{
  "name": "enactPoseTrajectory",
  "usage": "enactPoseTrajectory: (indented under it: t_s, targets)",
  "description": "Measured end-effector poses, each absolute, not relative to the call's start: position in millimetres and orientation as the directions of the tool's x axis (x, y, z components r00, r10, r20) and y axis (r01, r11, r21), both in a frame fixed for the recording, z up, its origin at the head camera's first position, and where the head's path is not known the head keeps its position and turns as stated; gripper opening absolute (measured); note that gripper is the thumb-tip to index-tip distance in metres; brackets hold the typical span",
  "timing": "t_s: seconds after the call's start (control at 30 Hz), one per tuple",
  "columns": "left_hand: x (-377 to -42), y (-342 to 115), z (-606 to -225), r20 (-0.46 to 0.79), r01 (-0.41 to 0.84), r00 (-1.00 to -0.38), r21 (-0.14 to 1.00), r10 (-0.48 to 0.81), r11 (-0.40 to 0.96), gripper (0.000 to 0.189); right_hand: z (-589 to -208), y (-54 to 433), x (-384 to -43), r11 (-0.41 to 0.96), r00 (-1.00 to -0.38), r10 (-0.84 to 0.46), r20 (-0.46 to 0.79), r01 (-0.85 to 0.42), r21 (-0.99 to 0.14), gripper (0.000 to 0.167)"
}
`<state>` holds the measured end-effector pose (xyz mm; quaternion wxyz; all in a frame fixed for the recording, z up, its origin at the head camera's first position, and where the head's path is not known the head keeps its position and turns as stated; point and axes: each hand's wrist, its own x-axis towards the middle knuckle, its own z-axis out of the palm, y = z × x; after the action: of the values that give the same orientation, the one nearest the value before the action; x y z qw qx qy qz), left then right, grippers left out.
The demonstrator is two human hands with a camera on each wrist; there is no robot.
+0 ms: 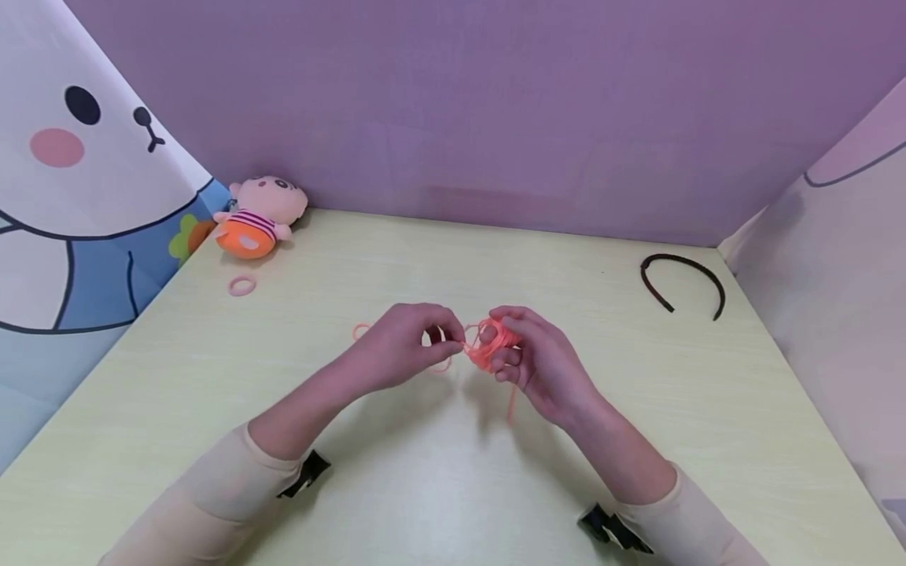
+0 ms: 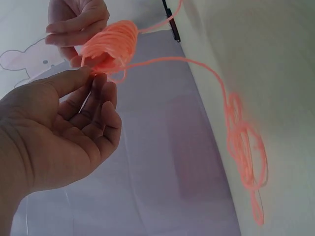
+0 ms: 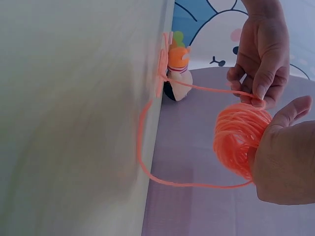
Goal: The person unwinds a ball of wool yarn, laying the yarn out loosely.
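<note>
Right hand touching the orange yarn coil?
Touching. The head view shows the right hand gripping the orange yarn coil, with no gap between them.

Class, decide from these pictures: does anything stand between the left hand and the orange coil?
Nothing visible does: the left hand pinches a strand close beside the orange coil, which the right hand holds.
</note>
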<state>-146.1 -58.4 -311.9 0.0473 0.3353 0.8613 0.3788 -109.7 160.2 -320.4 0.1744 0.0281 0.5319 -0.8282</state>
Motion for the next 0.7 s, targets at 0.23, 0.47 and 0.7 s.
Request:
enactPoseTrajectory:
  t_s: [0.23, 0.47, 0.7]
  targets:
    - [-157, -72, -308, 0.127, 0.476, -0.823, 0.685, 0.553, 0.552, 0.004, -320, 163, -111, -0.377, -0.941, -0.25, -0.226, 0.31, -0.873, 0.026]
    - [-166, -87, -301, 0.104, 0.391, -0.883, 0.703, 0.459, 0.594, 0.003, -321, 164, -112, -0.377, -0.943, -0.254, -0.217, 0.303, -0.875, 0.022]
    - [-171, -97, -293, 0.143, 0.342, -0.926, 0.711, 0.349, 0.615, 0.007, -321, 164, -111, -0.37, -0.94, -0.26, -0.222, 0.309, -0.876, 0.021]
